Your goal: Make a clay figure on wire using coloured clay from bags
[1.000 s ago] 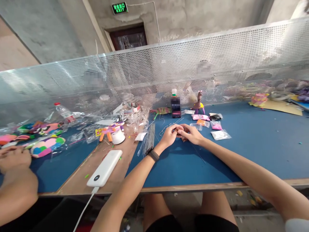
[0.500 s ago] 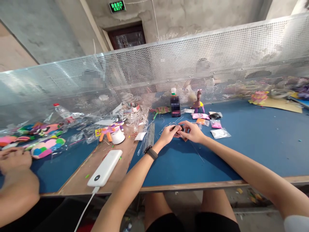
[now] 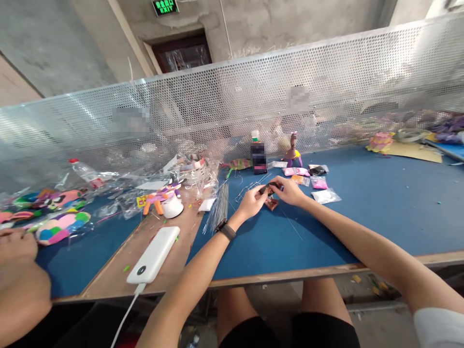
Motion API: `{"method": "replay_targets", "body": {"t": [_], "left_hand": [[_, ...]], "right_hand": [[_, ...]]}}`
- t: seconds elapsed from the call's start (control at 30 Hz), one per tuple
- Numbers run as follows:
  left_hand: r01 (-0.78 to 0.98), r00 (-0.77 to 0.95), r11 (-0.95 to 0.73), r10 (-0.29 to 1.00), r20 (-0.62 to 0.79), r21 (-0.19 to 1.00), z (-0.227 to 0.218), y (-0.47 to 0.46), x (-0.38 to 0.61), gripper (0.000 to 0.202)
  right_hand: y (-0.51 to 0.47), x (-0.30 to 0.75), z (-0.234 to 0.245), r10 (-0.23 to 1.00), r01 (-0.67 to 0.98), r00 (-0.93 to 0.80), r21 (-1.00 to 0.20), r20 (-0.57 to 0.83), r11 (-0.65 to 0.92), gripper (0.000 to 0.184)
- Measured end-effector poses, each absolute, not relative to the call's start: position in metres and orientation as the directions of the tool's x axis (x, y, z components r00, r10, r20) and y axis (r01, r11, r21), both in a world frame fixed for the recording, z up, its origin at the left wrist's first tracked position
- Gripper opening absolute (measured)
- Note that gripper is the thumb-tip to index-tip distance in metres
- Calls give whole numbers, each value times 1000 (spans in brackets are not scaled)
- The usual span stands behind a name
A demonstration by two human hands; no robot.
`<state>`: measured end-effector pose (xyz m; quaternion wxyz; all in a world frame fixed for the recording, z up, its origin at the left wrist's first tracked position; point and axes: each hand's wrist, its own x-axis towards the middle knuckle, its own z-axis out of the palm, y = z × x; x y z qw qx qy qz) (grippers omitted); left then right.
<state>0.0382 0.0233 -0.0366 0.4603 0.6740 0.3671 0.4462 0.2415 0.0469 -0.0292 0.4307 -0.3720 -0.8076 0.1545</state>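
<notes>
Both my hands meet over the blue table (image 3: 380,208) near its middle. My left hand (image 3: 251,203), with a dark band on the wrist, pinches one end of a small dark piece (image 3: 268,188). My right hand (image 3: 290,190) pinches the other end of that same piece. A small brown lump (image 3: 271,204) lies on the table just under my hands. A thin wire (image 3: 290,223) runs across the blue surface below my right wrist. A bundle of thin metal wires (image 3: 218,208) lies to the left of my left hand.
A white power bank (image 3: 153,254) with a cable lies on the wooden strip. Colourful clay figures in clear wrap (image 3: 61,224) sit at left, where another person's hand (image 3: 16,246) rests. Small clay bags (image 3: 319,182), a dark bottle (image 3: 258,157) and a perforated metal screen (image 3: 326,96) stand behind.
My hands have risen slightly off the table and drawn a little apart, so the dark piece now shows between the fingertips. The view has shifted a bit to the right.
</notes>
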Motion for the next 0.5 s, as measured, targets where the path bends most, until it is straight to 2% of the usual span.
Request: {"method": "replay_targets", "body": {"t": [0.17, 0.37, 0.5], "left_hand": [[-10, 420, -112, 902, 106, 994, -32, 22, 34, 51], [28, 409, -147, 904, 123, 989, -30, 22, 32, 65], [68, 416, -215, 894, 168, 974, -31, 19, 36, 66]], "right_hand": [[44, 247, -27, 743, 475, -355, -575, 567, 666, 20], [35, 243, -23, 781, 581, -328, -539, 531, 610, 20], [31, 239, -22, 751, 515, -386, -550, 536, 657, 24]]}}
